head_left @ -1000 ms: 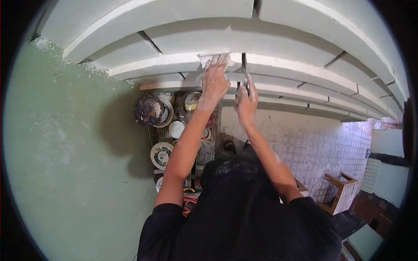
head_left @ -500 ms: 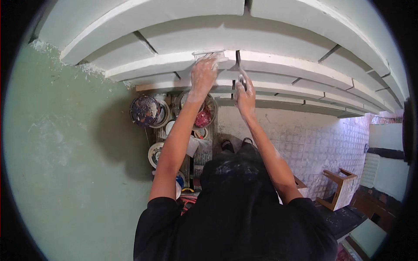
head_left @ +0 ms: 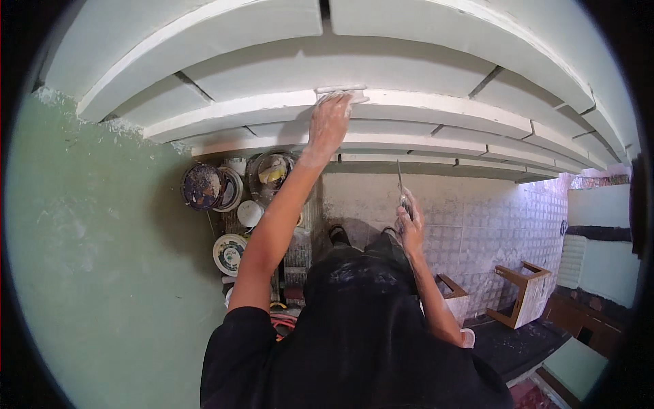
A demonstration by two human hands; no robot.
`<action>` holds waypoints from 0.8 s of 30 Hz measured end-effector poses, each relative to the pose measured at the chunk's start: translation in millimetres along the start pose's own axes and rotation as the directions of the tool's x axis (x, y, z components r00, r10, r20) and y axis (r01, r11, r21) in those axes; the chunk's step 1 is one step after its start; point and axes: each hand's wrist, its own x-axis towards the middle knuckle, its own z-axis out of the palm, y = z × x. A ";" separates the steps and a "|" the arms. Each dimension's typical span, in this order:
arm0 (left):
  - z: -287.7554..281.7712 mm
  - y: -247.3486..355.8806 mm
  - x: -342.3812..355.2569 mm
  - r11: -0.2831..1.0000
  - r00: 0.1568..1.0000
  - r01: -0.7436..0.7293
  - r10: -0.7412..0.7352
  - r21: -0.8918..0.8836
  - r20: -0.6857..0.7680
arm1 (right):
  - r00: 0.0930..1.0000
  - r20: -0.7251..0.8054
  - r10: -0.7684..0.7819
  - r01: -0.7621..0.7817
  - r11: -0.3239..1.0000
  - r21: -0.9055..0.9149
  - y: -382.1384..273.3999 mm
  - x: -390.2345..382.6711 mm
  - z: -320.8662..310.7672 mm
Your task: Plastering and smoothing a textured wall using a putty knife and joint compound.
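My left hand [head_left: 329,129] is raised to a white stepped ledge [head_left: 422,103], its fingers closed on a flat, white-smeared plate [head_left: 360,97] pressed to the ledge's face. Fingers hide most of that plate, and its exact kind does not show. White residue coats the hand and wrist. Lower and to the right, my right hand [head_left: 411,228] grips a thin-bladed scraper [head_left: 400,178], seen edge-on and pointing up, away from the ledge. Narrow dark gaps divide the ledge's bands into long sections.
A pale green wall [head_left: 102,273] runs along the left. Below the ledge stand a dark paint-spattered bucket [head_left: 201,186], a round metal-rimmed basin [head_left: 255,178] and a white-rimmed tub [head_left: 229,254]. At the right is a wooden frame [head_left: 521,296] on the tiled floor [head_left: 477,225].
My right hand has dropped down and right, taking the scraper away from the ledge. My left hand stays at the ledge with the plate. The whole view has shifted slightly.
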 end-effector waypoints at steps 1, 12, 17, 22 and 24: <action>6.4 5.9 2.8 1.000 1.000 -0.003 0.003 0.004 0.029 | 1.000 0.011 0.001 -0.001 1.000 0.013 -0.6 1.0 -7.9; 15.3 28.5 15.0 0.983 0.967 0.185 -0.183 0.003 0.178 | 0.977 0.193 -0.094 0.146 0.950 -0.276 26.6 38.8 -130.6; 38.5 45.6 3.8 0.988 0.994 0.106 -0.106 0.113 -0.005 | 0.977 0.160 -0.140 0.170 0.967 -0.192 12.3 24.9 -162.1; 99.6 101.5 37.1 1.000 0.995 -0.013 0.011 0.014 0.103 | 0.984 0.176 -0.009 0.029 0.993 -0.112 7.9 29.0 -177.5; 94.6 120.5 43.3 1.000 0.990 -0.012 0.016 -0.024 0.143 | 0.986 0.165 -0.022 0.047 0.988 -0.149 9.2 31.3 -184.9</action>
